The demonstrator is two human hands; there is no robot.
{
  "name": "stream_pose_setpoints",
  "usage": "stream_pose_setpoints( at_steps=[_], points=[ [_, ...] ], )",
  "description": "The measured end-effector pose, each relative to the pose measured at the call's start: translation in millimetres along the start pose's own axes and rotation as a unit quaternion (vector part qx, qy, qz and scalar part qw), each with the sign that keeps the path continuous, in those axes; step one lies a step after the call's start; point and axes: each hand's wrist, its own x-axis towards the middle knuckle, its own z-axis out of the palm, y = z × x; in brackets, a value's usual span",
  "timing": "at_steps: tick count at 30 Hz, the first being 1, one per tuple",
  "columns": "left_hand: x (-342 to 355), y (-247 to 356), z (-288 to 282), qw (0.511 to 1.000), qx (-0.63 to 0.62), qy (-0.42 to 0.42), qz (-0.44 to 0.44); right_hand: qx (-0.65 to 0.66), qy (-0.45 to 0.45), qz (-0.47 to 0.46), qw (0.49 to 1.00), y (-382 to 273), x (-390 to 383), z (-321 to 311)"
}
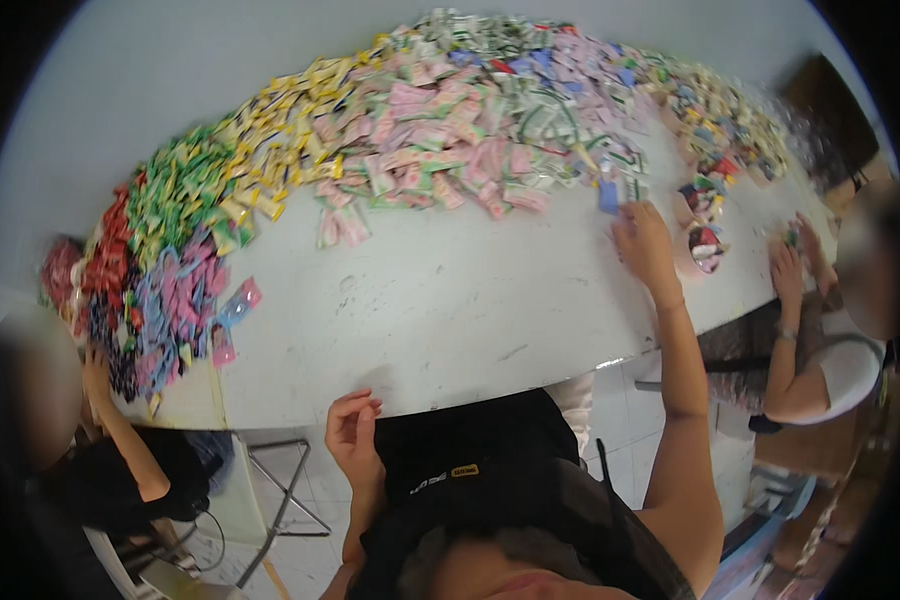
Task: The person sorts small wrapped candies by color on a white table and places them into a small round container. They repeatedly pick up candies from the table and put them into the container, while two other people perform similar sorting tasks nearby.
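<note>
My right hand [646, 248] reaches over the white table [420, 300], its fingers bent and drawn together, blurred a little. Just beyond the fingertips lie a small blue packet [608, 196] and a white-and-green packet [635, 187]; whether the fingers pinch one, I cannot make out. Close to the table's near edge, my left hand [352, 437] is raised with its fingers curled toward the thumb. Anything it may hold is hidden. A large heap of pink-and-green wrapped packets [420, 150] spreads beyond both hands.
Yellow packets [300, 110], green packets [175, 190] and purple-blue packets [180, 290] are heaped leftward. Two small tubs [697, 250] with mixed packets stand right of my right hand. Co-workers' hands [95, 375] [788, 265] are at both table ends. A folding stool [285, 490] stands below.
</note>
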Motion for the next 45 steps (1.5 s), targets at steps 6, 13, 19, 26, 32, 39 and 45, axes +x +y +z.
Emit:
stream_pose_setpoints(
  at_steps=[6,13,19,26,32,39,45],
  points=[
    [-4.9,0.3,2.0,0.998,-0.052,0.014,0.013,-0.069,-0.02,-0.125,0.99,-40.7,-35.0,8.8],
    [19.8,-0.7,-72.7,0.923,0.052,0.279,0.261,0.043,-0.07,-0.042,0.996,-63.9,-53.7,7.5],
    [88.8,55.1,-138.9,0.783,0.546,0.006,0.299,0.238,-0.164,-0.142,0.947,-147.6,-54.2,22.5],
    [180.6,94.2,-177.5,0.816,0.434,-0.377,0.055,0.421,-0.278,-0.234,0.831,-270.4,-50.8,46.4],
    [191.4,60.7,-167.9,0.79,0.333,-0.514,0.044,0.442,-0.282,-0.3,0.797,-317.0,-72.2,78.6],
    [138.5,33.4,-97.8,0.89,0.361,-0.266,0.087,0.455,-0.283,-0.314,0.784,-314.2,-85.4,80.3],
    [131.8,13.0,-42.8,0.928,0.34,-0.127,0.084,0.325,-0.067,-0.449,0.83,-319.5,-53.6,89.6]
  ],
)
